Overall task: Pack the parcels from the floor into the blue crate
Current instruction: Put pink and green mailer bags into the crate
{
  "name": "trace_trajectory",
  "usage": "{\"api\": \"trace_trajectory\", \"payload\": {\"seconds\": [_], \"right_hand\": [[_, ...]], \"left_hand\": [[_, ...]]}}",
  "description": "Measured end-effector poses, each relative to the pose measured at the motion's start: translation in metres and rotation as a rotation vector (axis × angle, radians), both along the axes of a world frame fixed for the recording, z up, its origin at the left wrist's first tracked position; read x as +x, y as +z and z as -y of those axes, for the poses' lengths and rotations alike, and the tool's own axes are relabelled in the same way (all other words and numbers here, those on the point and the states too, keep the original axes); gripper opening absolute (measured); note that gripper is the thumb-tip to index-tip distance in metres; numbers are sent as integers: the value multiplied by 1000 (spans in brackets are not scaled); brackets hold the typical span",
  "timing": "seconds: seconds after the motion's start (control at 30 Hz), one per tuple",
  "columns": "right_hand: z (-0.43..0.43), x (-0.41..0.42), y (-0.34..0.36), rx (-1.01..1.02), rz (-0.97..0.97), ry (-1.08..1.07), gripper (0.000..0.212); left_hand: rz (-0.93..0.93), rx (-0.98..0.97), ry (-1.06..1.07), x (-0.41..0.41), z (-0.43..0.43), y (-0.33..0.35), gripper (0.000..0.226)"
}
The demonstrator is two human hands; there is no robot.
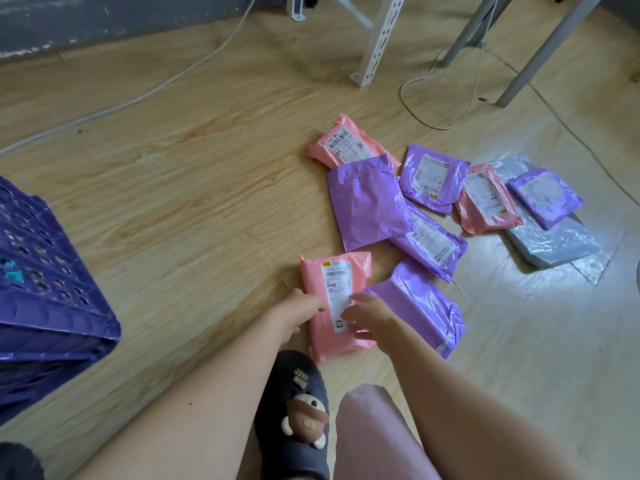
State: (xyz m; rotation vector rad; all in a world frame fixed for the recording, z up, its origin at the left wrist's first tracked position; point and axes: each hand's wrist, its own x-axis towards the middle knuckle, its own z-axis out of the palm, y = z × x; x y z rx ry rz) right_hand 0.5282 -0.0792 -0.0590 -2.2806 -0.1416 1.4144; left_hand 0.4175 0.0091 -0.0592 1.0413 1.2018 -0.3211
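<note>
Reaching for the nearest pink parcel [337,299] on the floor [180,188]: left hand [300,315] is touching its edge, grip unclear, right hand [372,318] is lying spread on it; other parcels [365,202] are waiting unpacked, apart from the blue crate [45,289].

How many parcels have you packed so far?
Done: I cannot tell, because the crate shows only its outside. In hand: the left hand pinches the edge of the nearest pink parcel and the right hand rests on top, but it lies on the floor. Left: eight other parcels there, pink, purple and grey.
</note>
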Motion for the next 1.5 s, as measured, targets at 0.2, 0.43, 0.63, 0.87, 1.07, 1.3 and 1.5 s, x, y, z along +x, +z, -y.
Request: {"api": "trace_trajectory", "payload": {"seconds": [0.2,0.43,0.63,0.87,1.07,1.3,1.5], "right_hand": [[-14,-2,6,144,-32,-30,53],[-40,-9,24,239,0,-20,26],[-61,-24,52,289,59,-1,18],[-90,-62,102,358,103,156,25],[-115,-109,157,412,189,362,27],[-138,-174,226,527,282,512,29],[-160,-230,286,625,371,640,28]], "left_hand": [[47,35,202,-2,-11,2,56],[80,256,278,-8,-38,16,37],[129,423,274,-31,-54,50,39],[113,625,335,-89,-80,108,36],[144,718,493,-144,-92,164,18],[129,803,635,-218,-101,221,36],[104,843,705,-278,-119,266,37]]}}
